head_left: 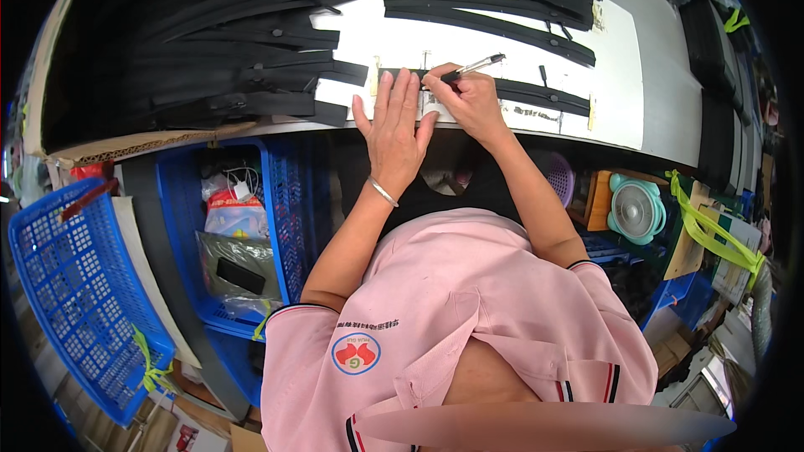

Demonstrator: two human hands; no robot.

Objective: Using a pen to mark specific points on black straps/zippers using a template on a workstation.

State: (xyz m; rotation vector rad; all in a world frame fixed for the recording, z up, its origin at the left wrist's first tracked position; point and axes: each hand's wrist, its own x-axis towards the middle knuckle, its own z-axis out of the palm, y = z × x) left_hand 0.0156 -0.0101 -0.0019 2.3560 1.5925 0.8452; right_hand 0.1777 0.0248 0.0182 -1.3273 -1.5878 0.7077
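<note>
My left hand point(395, 130) lies flat with its fingers stretched over a narrow black fabric strip point(544, 97) near the table's front edge. Beside it, my right hand point(474, 109) grips a pen point(480, 65), whose clear end points up to the right. The pen's tip is hidden by the fingers, close to the strip. Under the strip is a white board point(618, 59) with dark marks and small tape pieces. Farther back on the board lie more black strips point(494, 21), some with round buttons or snaps.
A thick pile of black strips point(243, 50) covers the left of the table. Black bundles point(708, 46) line the right. Below left are a blue crate point(71, 243) and a blue basket point(280, 259) holding bags and a phone point(240, 274). A turquoise fan point(638, 209) stands lower right.
</note>
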